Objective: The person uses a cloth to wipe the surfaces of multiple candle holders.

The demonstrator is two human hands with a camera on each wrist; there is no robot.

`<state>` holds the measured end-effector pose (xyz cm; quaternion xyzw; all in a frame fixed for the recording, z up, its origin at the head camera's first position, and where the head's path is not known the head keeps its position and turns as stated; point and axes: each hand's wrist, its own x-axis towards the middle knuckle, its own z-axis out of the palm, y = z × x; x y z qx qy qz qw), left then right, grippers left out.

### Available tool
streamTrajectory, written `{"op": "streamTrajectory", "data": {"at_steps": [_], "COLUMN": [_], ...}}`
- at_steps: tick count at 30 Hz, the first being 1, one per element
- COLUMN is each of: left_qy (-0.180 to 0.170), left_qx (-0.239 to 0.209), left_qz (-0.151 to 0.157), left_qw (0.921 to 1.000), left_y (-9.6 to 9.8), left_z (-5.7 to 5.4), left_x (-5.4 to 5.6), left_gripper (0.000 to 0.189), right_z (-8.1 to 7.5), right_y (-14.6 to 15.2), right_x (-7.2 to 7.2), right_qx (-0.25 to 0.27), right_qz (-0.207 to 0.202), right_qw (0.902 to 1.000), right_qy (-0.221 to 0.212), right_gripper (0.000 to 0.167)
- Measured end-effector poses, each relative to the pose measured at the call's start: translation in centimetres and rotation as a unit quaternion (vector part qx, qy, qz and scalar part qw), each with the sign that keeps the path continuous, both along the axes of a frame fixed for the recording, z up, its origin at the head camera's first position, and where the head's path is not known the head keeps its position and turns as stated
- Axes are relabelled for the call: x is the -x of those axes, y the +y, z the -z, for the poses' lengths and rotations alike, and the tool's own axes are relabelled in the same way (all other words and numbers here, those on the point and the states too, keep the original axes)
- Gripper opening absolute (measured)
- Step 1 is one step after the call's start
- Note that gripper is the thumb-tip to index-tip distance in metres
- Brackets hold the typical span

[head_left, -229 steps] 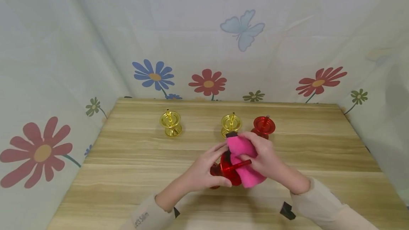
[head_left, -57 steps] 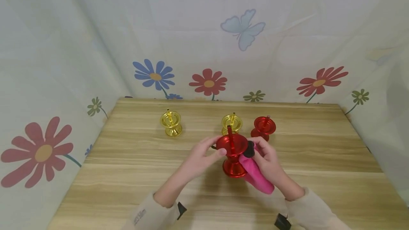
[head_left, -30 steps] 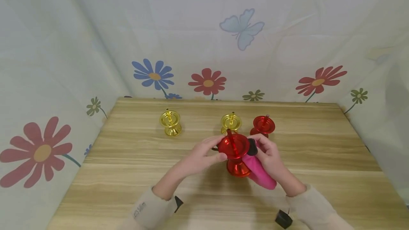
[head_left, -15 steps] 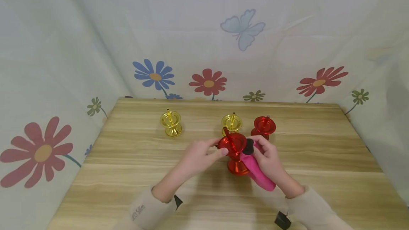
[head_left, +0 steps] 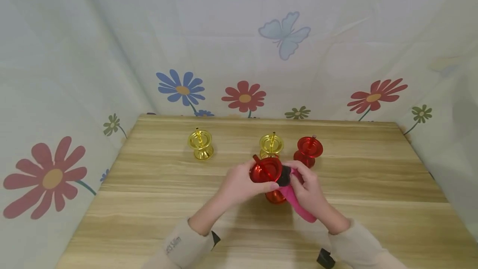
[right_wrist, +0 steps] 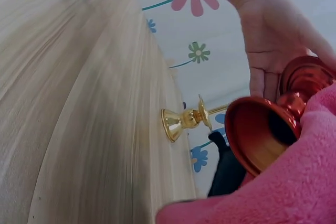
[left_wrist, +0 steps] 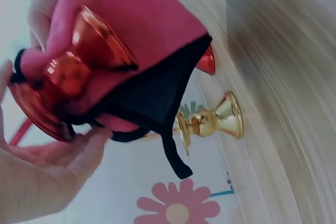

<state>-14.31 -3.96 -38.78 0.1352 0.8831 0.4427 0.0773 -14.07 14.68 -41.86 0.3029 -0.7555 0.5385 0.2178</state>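
A shiny red candle holder (head_left: 266, 170), with a dish, a central tube and a flared foot, is held above the table, tilted to the left. My left hand (head_left: 242, 184) grips its dish from the left, thumb across the front of the rim. My right hand (head_left: 308, 188) pinches a pink cloth (head_left: 296, 206) with black edging against the dish's right side. In the left wrist view, the cloth (left_wrist: 142, 14) hangs behind the holder's stem and foot (left_wrist: 71, 74). The right wrist view shows the hollow underside of the foot (right_wrist: 257, 135) beside the cloth (right_wrist: 278, 187).
Along the back of the wooden table (head_left: 157, 186) stand a gold candle holder (head_left: 199, 141) at left, another gold candle holder (head_left: 271, 144) near the middle, and a second red candle holder (head_left: 310, 148) just right of it. A flower-printed curtain (head_left: 209, 45) hangs behind.
Earlier the red holder lay tipped on its side with the cloth at its dish; later it stood more upright. Just now it leans further left, and the left thumb has slid along the rim.
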Motion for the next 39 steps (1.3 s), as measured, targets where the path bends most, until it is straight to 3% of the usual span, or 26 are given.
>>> {"op": "streamTrajectory", "data": {"at_steps": [2, 5, 10, 13, 16, 20, 25, 29, 33, 39], "left_qy": [-0.003, 0.019, 0.079, 0.099, 0.097, 0.089, 0.116, 0.147, 0.166, 0.162], "left_qx": [-0.009, -0.002, 0.038, 0.036, 0.019, 0.013, 0.058, 0.116, 0.155, 0.177], "left_qz": [0.026, 0.07, 0.135, 0.16, 0.161, 0.13, 0.039, -0.026, -0.055, -0.095], "left_qw": [0.9996, 0.9973, 0.9869, 0.9816, 0.982, 0.9875, 0.9908, 0.9819, 0.9722, 0.9662], "left_y": [-0.3, -0.6, -1.2, -1.5, -2.1, -3.1, -4.0, -4.2, -4.2, -4.0], "left_z": [0.0, -0.4, -1.0, -1.3, -1.4, -1.2, -0.1, 1.5, 3.4, 5.4], "left_x": [0.2, 0.4, 0.4, 0.5, 0.8, 1.9, 4.0, 5.8, 7.6, 9.8], "left_gripper": [0.062, 0.067, 0.071, 0.064, 0.059, 0.055, 0.057, 0.063, 0.064, 0.069], "right_z": [0.0, -0.1, -0.6, -0.7, -0.5, -0.3, -0.1, -0.3, -0.4, -0.4], "right_y": [0.3, 0.9, 1.7, 2.0, 2.6, 3.8, 5.2, 5.9, 6.2, 6.3], "right_x": [0.1, 0.2, 0.5, 0.8, 1.1, 1.3, 1.3, 1.3, 1.4, 1.4], "right_qx": [0.011, 0.028, 0.029, 0.023, 0.021, 0.021, 0.007, -0.008, -0.016, -0.015], "right_qz": [-0.02, -0.067, -0.145, -0.151, -0.113, -0.033, 0.021, 0.038, 0.05, 0.058], "right_qw": [0.9994, 0.9949, 0.9822, 0.98, 0.9834, 0.9854, 0.9821, 0.9797, 0.9775, 0.9763], "right_qy": [-0.025, -0.071, -0.117, -0.127, -0.14, -0.166, -0.187, -0.197, -0.204, -0.208], "right_gripper": [0.028, 0.023, 0.022, 0.02, 0.016, 0.014, 0.015, 0.015, 0.015, 0.016]}}
